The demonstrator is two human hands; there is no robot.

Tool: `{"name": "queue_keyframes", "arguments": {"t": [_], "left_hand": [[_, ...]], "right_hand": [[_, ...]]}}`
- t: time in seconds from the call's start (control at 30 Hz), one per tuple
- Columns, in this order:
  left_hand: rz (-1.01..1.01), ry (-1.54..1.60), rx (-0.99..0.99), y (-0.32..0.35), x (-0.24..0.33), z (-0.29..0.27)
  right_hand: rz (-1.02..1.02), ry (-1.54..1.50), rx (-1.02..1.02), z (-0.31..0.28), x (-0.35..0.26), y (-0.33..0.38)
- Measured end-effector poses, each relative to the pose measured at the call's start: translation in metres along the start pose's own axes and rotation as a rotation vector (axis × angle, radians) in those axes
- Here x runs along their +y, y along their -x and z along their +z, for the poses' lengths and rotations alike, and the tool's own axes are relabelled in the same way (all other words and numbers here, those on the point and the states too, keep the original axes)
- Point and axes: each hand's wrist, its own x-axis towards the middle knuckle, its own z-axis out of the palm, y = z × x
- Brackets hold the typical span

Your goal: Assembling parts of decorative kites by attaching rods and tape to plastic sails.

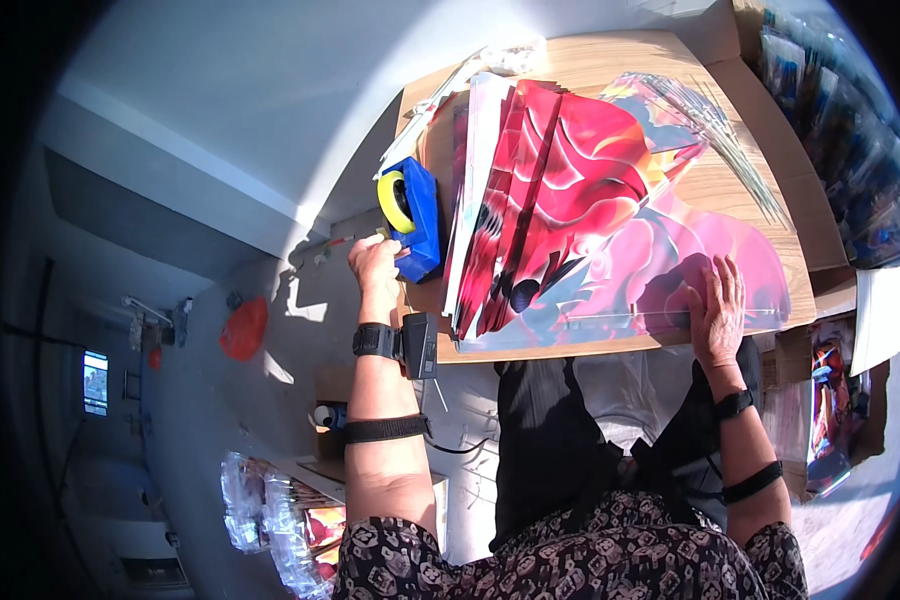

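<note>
Up at the bench's (610, 60) left edge, the left hand (373, 265) is bunched at the front end of a blue tape dispenser (422, 215), fingertips pinched together right by the cutter; whether a strip of tape sits in that grip cannot be told from this view. The dispenser stands on the wooden bench top near its left edge and carries a roll of yellow-rimmed tape (394, 200) set upright in its cradle. The right hand (718, 305) lies flat and released, fingers spread, pressing on the near right corner of a clear film sheet printed in pink and red (690, 255). That sheet lies at the front of the bench, close to the edge by the person's lap. Just left of it, between the sheet and the dispenser, a fanned stack of red and pink printed sheets (560, 190) leans across the bench top. A bundle of thin clear sticks (720, 135) rests at the far right part of the bench. Both forearms wear dark bands, and a small black device (419, 343) hangs at the left wrist
</note>
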Motion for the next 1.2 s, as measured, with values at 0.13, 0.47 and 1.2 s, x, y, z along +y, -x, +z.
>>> {"name": "queue_keyframes", "arguments": {"t": [0.13, 0.47, 1.2], "left_hand": [[-0.033, 0.050, 0.030, 0.009, 0.002, 0.003], [0.023, 0.450, 0.089, 0.030, -0.029, -0.008], [-0.033, 0.683, 0.006, 0.026, -0.048, -0.005]], "right_hand": [[0.011, 0.004, -0.011, 0.001, 0.001, 0.000], [0.008, 0.012, -0.003, 0.002, 0.002, 0.000], [-0.010, -0.003, 0.016, -0.003, -0.004, -0.003]]}}
